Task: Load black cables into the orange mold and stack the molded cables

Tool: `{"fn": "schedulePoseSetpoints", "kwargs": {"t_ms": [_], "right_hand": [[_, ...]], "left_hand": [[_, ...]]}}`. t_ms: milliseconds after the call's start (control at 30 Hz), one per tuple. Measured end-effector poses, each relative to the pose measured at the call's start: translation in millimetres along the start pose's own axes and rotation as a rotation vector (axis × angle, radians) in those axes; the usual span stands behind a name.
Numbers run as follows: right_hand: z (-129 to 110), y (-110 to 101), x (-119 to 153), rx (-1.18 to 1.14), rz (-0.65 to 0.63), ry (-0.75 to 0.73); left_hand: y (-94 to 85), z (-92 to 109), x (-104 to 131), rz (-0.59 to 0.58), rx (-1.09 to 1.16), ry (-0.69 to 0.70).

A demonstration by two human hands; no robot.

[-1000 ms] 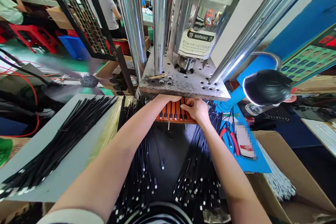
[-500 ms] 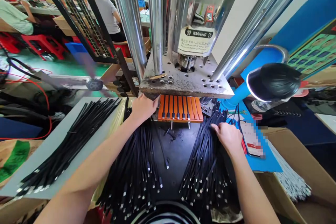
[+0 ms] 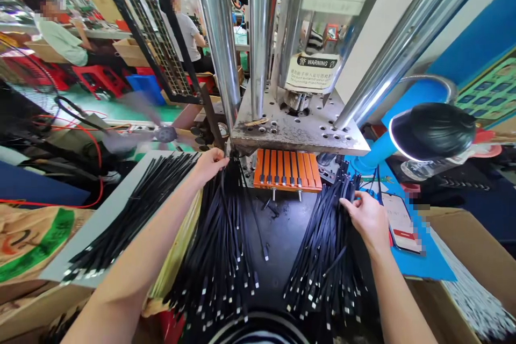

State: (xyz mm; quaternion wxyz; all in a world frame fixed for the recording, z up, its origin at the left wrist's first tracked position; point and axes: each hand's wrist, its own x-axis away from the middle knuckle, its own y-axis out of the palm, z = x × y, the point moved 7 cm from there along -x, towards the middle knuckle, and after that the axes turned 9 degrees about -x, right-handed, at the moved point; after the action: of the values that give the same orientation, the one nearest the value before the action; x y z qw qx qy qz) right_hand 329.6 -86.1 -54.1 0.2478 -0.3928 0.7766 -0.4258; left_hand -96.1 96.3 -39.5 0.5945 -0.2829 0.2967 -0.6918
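Note:
My left hand (image 3: pixel 212 165) pinches at the upper end of the left bundle of black flat cables (image 3: pixel 226 226), beside the press plate. Its fingers are closed on cable there; how many strands cannot be seen. On the other side, my right hand (image 3: pixel 367 220) has thumb and fingertips closed at the edge of the right bundle of black cables (image 3: pixel 322 242). Between the bundles sits an orange slotted fixture (image 3: pixel 287 169), with black cables lying in several slots and the rightmost slots bare. Above it is the steel press plate (image 3: pixel 298 131).
A third cable bundle (image 3: pixel 133 209) lies on a grey board at left. To the right stand a black lamp (image 3: pixel 435 129), a phone (image 3: pixel 403 223) on a blue surface and a carton of white cables (image 3: pixel 475 290). A fan (image 3: pixel 165 134) spins behind; co-workers sit beyond.
My left hand has drawn back from beside the fixture to the top of the left bundle. My right hand's fingers have closed in on the right bundle. The view has shifted slightly.

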Motion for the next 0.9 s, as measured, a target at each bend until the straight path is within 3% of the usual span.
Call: {"fn": "schedulePoseSetpoints", "kwargs": {"t_ms": [100,167,233,300,367,467,633,800,900], "right_hand": [[-27,-10,17,-0.127,0.026,-0.158],[-62,-9,38,-0.297,-0.16,-0.342],[-101,-7,64,-0.405,-0.39,-0.525],[-135,-11,85,-0.467,-0.479,-0.656],[-158,-17,95,-0.563,-0.429,-0.73],[-175,-23,97,-0.739,-0.308,-0.751],[-186,-24,94,-0.941,-0.213,-0.711],[-184,-11,98,-1.072,-0.322,-0.591],[-173,5,104,-0.963,-0.39,-0.574]], "left_hand": [[-0.1,41,29,-0.171,0.21,0.251],[-1.4,72,53,-0.259,0.215,0.39],[-5.8,104,73,-0.268,0.191,0.482],[-12.4,134,89,-0.235,0.211,0.564],[-18.0,162,101,-0.213,0.243,0.664],[-22.1,195,112,-0.224,0.3,0.811],[-14.9,215,106,-0.333,0.502,0.77],[-8.2,219,95,-0.306,0.526,0.722],[-6.5,224,91,-0.304,0.492,0.757]]}}
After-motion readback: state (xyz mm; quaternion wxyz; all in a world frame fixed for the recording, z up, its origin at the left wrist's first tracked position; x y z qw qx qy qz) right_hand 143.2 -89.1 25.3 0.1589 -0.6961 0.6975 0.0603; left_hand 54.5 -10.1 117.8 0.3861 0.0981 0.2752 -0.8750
